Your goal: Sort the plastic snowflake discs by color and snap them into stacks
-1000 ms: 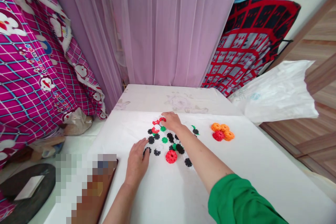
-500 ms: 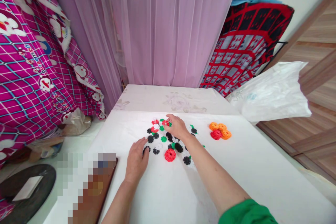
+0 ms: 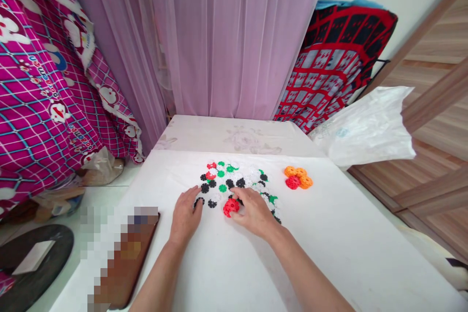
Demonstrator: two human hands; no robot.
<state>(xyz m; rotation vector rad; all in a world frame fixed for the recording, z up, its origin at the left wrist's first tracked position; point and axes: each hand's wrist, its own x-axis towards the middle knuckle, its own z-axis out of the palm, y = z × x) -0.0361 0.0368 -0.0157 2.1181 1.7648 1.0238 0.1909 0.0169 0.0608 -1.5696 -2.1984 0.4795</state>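
My right hand (image 3: 254,212) has its thumb and fingers around a red piece built of notched snowflake discs (image 3: 231,207) on the white table, near the front of the scattered discs. Its fingertips partly cover that piece. My left hand (image 3: 187,213) rests at the left edge of the pile, fingers curved and apart, beside a black disc (image 3: 199,202) that it partly hides. Loose green discs (image 3: 223,188), black discs (image 3: 205,188) and red discs (image 3: 211,174) lie about, with pale discs (image 3: 252,174) among them.
An orange and red disc cluster (image 3: 299,177) lies on the right of the table (image 3: 329,234). A white plastic bag (image 3: 369,126) hangs over the right edge. A brown flat object (image 3: 133,263), partly blurred out, lies at the left edge. A purple curtain (image 3: 234,39) hangs behind.
My right hand has come back toward me from the rear of the pile to the red piece. A red disc there is gone from its spot. My left hand stays nearly in place.
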